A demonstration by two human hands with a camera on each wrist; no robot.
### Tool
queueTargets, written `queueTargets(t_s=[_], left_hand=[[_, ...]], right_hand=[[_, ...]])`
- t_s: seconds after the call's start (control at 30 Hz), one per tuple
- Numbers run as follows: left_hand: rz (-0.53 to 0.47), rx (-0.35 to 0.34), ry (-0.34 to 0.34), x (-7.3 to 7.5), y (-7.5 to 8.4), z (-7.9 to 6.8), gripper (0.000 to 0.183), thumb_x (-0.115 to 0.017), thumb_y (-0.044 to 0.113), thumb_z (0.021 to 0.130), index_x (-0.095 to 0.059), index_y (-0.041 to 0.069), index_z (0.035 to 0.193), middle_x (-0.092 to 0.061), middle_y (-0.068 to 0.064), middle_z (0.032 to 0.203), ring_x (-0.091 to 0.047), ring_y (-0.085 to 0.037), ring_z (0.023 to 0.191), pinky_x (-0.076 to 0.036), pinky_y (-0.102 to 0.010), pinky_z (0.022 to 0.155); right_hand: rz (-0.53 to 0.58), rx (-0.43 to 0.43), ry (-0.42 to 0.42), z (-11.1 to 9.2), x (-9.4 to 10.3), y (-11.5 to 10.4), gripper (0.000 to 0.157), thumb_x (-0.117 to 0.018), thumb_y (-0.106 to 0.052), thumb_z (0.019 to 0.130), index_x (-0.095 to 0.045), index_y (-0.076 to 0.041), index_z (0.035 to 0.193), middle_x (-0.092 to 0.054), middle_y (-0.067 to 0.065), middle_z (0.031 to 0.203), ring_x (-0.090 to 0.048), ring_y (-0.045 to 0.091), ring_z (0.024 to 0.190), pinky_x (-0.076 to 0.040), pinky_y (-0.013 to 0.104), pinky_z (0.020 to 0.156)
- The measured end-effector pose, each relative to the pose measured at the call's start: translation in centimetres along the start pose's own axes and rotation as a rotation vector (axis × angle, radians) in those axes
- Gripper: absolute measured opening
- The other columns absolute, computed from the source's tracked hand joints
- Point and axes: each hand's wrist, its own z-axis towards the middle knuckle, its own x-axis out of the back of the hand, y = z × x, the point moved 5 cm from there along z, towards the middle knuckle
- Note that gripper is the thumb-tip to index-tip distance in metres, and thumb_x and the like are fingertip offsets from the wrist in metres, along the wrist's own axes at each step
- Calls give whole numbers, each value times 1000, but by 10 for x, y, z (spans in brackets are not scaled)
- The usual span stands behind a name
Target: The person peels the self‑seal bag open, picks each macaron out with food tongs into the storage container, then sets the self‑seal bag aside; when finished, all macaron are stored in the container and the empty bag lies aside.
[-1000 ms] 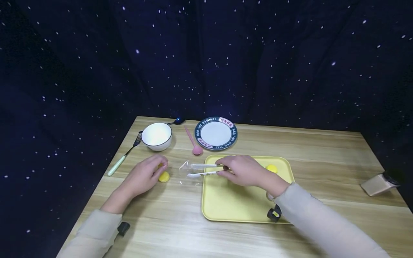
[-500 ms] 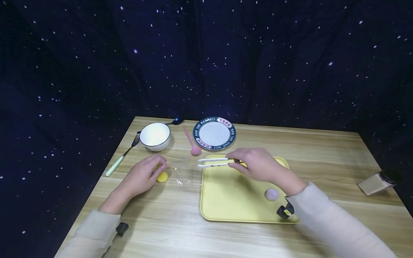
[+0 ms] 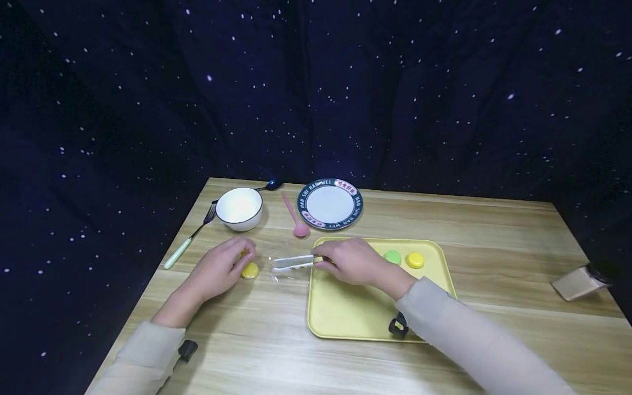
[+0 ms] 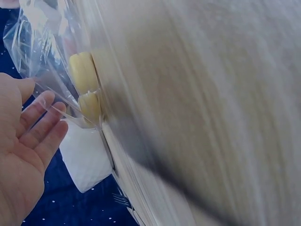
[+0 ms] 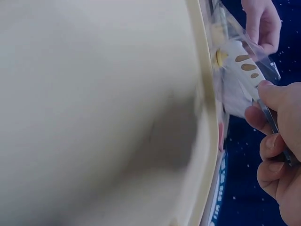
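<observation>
In the head view my left hand [image 3: 222, 267] pinches the edge of a clear plastic bag [image 4: 33, 44], thumb against index finger, with the other fingers loosely extended. Two yellow macarons [image 4: 83, 73] lie in the bag near its held edge. My right hand [image 3: 351, 261] grips tongs [image 3: 294, 263] with white arms and brown paw marks. Their tips point left into the bag's mouth, a little apart, and I see nothing between them. Under my right hand is a yellow tray [image 3: 340, 323], bearing a green macaron [image 3: 393, 257] and a yellow macaron [image 3: 415, 260].
A white bowl [image 3: 240, 208], fork [image 3: 190, 238], dark spoon [image 3: 272, 185], pink spoon [image 3: 300, 229] and blue-rimmed plate [image 3: 329, 204] stand along the back left. A dark-lidded jar [image 3: 581, 281] lies near the right edge. A starry curtain [image 3: 316, 99] hangs behind the table.
The right hand with the tongs drew back rightward, then came left again to the bag. The green macaron now shows; the lilac one is hidden behind the right forearm. The left hand stays put.
</observation>
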Motion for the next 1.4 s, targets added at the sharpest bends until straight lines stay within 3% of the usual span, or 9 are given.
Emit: queueTargets(t_s=[0.4, 0.7, 0.9, 1.1, 1.4], left_hand=[[-10, -12, -1, -1, 3, 2, 5, -58, 24, 96, -57, 23, 101, -58, 10, 109, -58, -12, 103, -50, -38, 86], [-3, -10, -2, -1, 4, 2, 5, -59, 24, 96, -57, 23, 100, -59, 10, 108, -59, -13, 103, -51, -39, 86], [-9, -20, 2, -1, 3, 2, 6, -60, 22, 95, -57, 23, 100, -58, 10, 106, -58, -12, 102, -50, -38, 87], [-7, -29, 10, -1, 3, 2, 6, -60, 20, 95, -58, 21, 101, -59, 9, 107, -58, -13, 103, -50, -37, 88], [14, -10, 6, -1, 1, 1, 7, -59, 22, 96, -60, 19, 102, -59, 9, 108, -58, -14, 104, -50, -38, 87]], right_hand=[[78, -22, -68, 34, -31, -14, 36, -55, -45, 95, -61, -22, 121, -64, -9, 108, -59, 5, 82, -50, 28, 67], [67, -34, -72, 36, -41, -20, 35, -53, -44, 96, -60, -23, 123, -63, -10, 110, -58, 5, 80, -49, 28, 64], [39, -30, -47, 27, -32, -18, 35, -52, -45, 96, -60, -24, 124, -64, -11, 112, -61, 7, 82, -49, 28, 62], [-1, -37, -27, 11, -13, -10, 34, -51, -44, 97, -60, -24, 122, -62, -13, 99, -57, 5, 73, -46, 25, 56], [-30, -73, 70, -47, 32, 25, 28, -53, -40, 97, -61, -23, 117, -59, -16, 88, -52, 3, 67, -46, 25, 54]])
